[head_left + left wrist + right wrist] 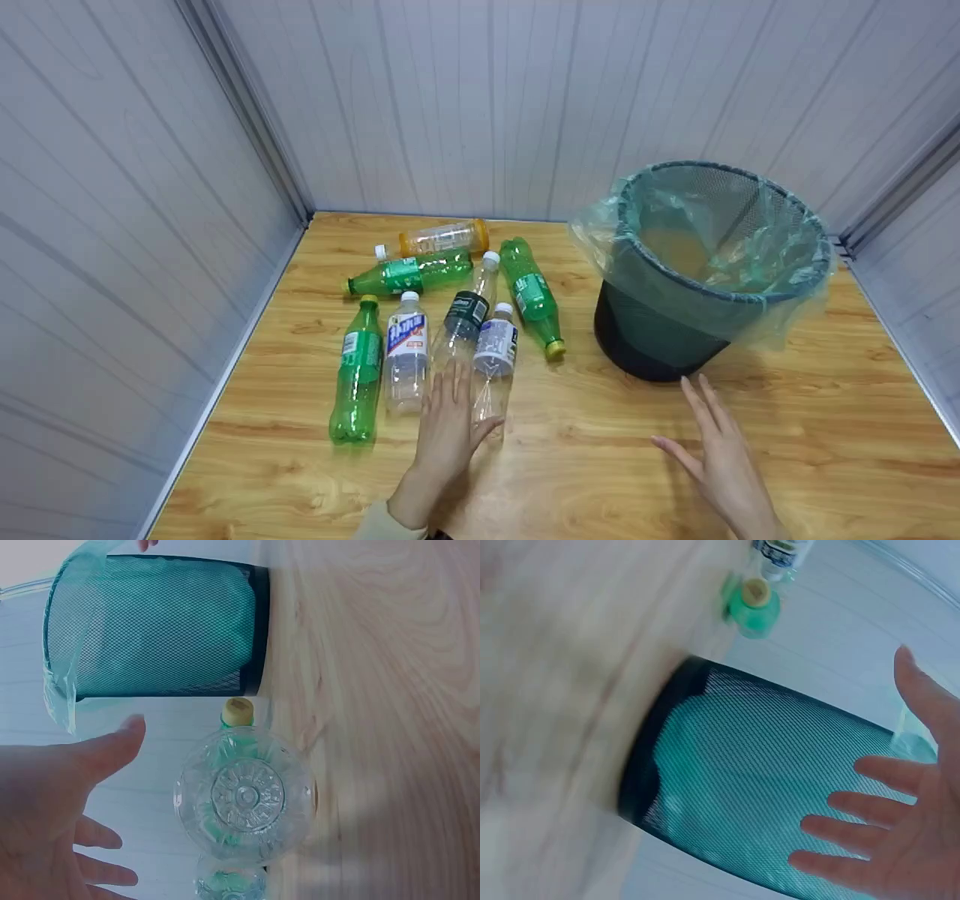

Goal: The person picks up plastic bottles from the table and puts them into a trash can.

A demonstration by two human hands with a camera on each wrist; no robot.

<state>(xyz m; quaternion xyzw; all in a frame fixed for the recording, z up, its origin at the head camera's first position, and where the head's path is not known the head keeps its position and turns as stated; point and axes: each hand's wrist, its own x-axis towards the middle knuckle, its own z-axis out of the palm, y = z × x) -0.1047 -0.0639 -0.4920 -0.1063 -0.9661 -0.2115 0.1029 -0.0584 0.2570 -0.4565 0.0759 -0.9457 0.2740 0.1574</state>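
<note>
My left hand (446,427) is spread out above the lower ends of a clear bottle with a dark green label (466,309) and a clear bottle with a white label (496,341). It holds nothing; contact with either bottle cannot be made out. In the left wrist view, the round base of a clear bottle (247,795) faces the camera beside the fingers. My right hand (724,457), also with fingers extended and nothing held, is in front of a black mesh bin (637,330) with a thin green liner bag (600,232) folded over its rim.
Left of my left hand lie a green bottle (356,382) and a blue-and-white-labelled bottle (407,360). Behind are another green bottle (420,274) and an orange-labelled bottle (442,238). A green bottle (531,292) lies left of the bin. Panel walls (480,112) enclose the wooden table (585,465).
</note>
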